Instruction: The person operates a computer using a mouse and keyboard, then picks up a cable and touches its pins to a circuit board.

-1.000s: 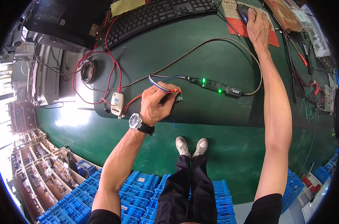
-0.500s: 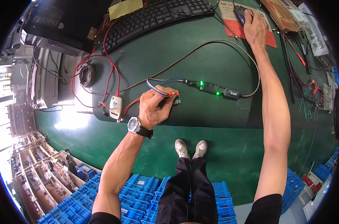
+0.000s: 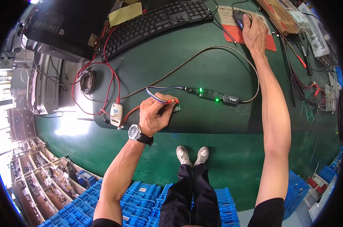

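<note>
My left hand [image 3: 154, 115], with a watch [image 3: 135, 132] on its wrist, is closed on a red-tipped wire connector [image 3: 171, 101]. It presses the connector onto a small green circuit board [image 3: 177, 107] at the mat's front edge; the fingers partly hide the contact. Coloured wires [image 3: 160, 87] run from there to a black adapter module [image 3: 211, 94] with two green lights, plugged to a USB cable [image 3: 230, 99]. At the far right, my right hand [image 3: 254, 34] rests over a dark computer mouse [image 3: 238, 19], fingers curved around it.
Left of my left hand lies a white debugger box [image 3: 116, 114] with red cables. A black keyboard [image 3: 156, 23] and a dark equipment case [image 3: 65, 28] stand behind. Probe leads [image 3: 301, 60] and pins [image 3: 310, 109] lie right. Blue crates [image 3: 139, 200] are stacked by my feet.
The whole view has shifted slightly. My left hand stays at the circuit board with the wire connector, and my right hand stays on the mouse.
</note>
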`<state>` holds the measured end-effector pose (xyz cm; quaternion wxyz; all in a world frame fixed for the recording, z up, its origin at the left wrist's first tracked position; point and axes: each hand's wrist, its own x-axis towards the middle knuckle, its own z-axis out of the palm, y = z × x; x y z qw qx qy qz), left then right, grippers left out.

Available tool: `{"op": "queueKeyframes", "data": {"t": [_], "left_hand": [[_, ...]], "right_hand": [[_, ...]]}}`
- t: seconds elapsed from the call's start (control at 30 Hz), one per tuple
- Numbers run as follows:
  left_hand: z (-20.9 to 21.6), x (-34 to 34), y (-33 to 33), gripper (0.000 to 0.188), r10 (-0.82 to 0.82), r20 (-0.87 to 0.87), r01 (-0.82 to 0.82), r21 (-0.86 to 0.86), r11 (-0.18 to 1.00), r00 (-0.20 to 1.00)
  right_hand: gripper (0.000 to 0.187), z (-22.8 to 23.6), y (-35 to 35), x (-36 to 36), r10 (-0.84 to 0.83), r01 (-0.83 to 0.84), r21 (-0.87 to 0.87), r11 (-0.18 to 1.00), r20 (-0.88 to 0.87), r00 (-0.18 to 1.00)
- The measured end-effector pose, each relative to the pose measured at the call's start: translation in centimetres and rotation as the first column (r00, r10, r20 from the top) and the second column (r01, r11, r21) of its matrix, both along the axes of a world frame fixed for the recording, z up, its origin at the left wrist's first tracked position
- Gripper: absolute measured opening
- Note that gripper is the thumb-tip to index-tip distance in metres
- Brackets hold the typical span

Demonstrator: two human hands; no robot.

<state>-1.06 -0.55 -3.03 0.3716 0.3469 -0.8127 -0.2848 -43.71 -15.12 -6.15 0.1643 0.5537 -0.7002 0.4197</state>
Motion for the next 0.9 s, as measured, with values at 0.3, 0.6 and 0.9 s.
{"op": "queueKeyframes", "data": {"t": [0.3, 0.6, 0.9], "left_hand": [[0.18, -0.17, 0.11, 0.018, 0.007, 0.007, -0.007, -0.005, 1.000, 1.000], [0.01, -0.22, 0.00, 0.017, 0.013, -0.010, -0.013, -0.013, 1.000, 1.000], [-0.14, 0.04, 0.11, 0.016, -0.007, -0.003, 0.007, -0.013, 1.000, 1.000]], "right_hand": [[0.064, 0.16, 0.12, -0.03, 0.013, -0.015, 0.041, 0.999, 0.056, 0.998], [0.060, 0.20, 0.15, 0.11, 0.006, -0.007, 0.034, 0.999, 0.032, 0.999], [0.055, 0.06, 0.19, 0.63, 0.002, -0.002, -0.026, 1.000, 0.005, 1.000]]}}
